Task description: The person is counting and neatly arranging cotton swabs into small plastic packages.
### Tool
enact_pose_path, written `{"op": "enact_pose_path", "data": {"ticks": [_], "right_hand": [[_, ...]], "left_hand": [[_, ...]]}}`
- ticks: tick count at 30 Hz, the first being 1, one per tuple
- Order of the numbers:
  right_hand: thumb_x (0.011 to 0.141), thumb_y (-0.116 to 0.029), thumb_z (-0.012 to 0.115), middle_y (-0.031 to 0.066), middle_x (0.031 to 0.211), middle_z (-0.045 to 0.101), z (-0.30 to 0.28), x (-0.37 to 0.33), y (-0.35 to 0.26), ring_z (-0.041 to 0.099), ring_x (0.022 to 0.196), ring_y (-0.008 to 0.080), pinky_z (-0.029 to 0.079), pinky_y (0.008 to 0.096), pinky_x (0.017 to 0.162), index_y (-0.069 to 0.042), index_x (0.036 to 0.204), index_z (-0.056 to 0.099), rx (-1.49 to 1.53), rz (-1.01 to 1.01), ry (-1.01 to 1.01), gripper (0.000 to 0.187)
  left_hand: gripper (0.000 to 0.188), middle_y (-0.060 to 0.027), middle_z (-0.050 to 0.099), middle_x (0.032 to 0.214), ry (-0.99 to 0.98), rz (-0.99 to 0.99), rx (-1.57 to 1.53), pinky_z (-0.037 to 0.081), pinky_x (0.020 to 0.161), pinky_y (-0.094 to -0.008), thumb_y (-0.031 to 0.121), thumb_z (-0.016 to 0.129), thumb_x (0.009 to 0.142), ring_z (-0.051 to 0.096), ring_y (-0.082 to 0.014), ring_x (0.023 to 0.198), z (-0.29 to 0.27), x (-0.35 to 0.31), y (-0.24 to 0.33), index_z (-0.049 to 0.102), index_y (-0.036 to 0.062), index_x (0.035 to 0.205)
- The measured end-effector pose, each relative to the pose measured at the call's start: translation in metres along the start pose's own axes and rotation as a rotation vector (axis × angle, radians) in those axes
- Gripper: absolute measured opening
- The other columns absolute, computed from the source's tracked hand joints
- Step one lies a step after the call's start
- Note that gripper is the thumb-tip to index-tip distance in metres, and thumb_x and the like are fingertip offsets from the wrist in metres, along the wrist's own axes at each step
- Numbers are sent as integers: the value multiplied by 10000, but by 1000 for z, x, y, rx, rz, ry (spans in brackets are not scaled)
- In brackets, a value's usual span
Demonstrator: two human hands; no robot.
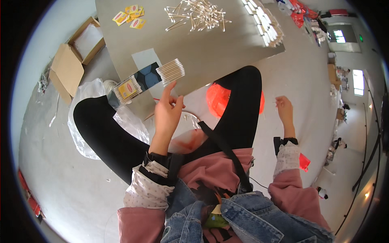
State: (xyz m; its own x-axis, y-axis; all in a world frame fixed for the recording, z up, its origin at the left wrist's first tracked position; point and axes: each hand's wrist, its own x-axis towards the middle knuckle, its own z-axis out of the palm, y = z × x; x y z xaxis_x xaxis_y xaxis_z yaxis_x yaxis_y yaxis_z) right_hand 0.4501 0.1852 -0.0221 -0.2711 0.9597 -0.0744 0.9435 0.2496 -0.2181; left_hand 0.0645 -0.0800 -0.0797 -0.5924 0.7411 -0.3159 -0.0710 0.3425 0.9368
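Observation:
My left hand [167,115] is at the near table edge, index finger stretched out and thumb apart. Its fingertip meets the lower end of a flat row of cotton swabs [171,72], and it grips nothing that I can see. Left of that row is a dark blue patterned patch [147,75]. Farther left lies another row of swabs [137,83] with a yellow card [127,88] on top. My right hand [285,108] is out to the right beyond my knee, above the floor. Its fingers are bent together at the tips; whatever they may hold is too small to make out.
On the table [194,52] lie a loose heap of cotton swabs [198,15], several yellow cards [129,17] and stacked swab bundles [263,22]. An opened cardboard box [67,73] and a clear plastic bag [87,135] are at left. An orange-red bag [218,100] shows by my leg.

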Motion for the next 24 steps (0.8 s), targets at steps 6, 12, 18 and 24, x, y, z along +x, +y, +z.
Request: {"op": "enact_pose_path", "data": {"ticks": [6, 12, 18, 24], "right_hand": [[898, -80, 667, 138, 1152, 686, 16, 50, -51, 648, 1073, 289, 499, 394, 955, -36, 1135, 671, 178, -178, 219, 241], [859, 13, 657, 107, 1025, 693, 65, 95, -310, 653, 992, 305, 521, 387, 872, -65, 1060, 687, 307, -891, 117, 218], [770, 33, 630, 86, 901, 669, 112, 136, -396, 625, 921, 320, 509, 443, 779, -73, 865, 650, 56, -1075, 133, 143], [800, 19, 613, 75, 870, 656, 119, 105, -406, 618, 902, 313, 502, 437, 741, -75, 841, 611, 42, -1171, -20, 102]], "left_hand": [[551, -56, 669, 723, 22, 53, 10, 487, 649, -263, 76, 642, 950, 616, -103, 650, 1, 0, -9, 479, 86, 1476], [568, -112, 686, 744, 38, 34, 10, 521, 634, -365, 113, 668, 908, 656, -242, 634, 0, -2, -9, 499, 99, 1450], [561, -111, 664, 774, -23, -1, 24, 504, 602, -380, 117, 666, 912, 635, -250, 613, -4, -8, 2, 497, 105, 1447], [529, -85, 654, 739, 23, 26, 1, 453, 556, -307, 107, 670, 911, 521, -142, 539, -5, -7, 1, 524, 81, 1419]]}}
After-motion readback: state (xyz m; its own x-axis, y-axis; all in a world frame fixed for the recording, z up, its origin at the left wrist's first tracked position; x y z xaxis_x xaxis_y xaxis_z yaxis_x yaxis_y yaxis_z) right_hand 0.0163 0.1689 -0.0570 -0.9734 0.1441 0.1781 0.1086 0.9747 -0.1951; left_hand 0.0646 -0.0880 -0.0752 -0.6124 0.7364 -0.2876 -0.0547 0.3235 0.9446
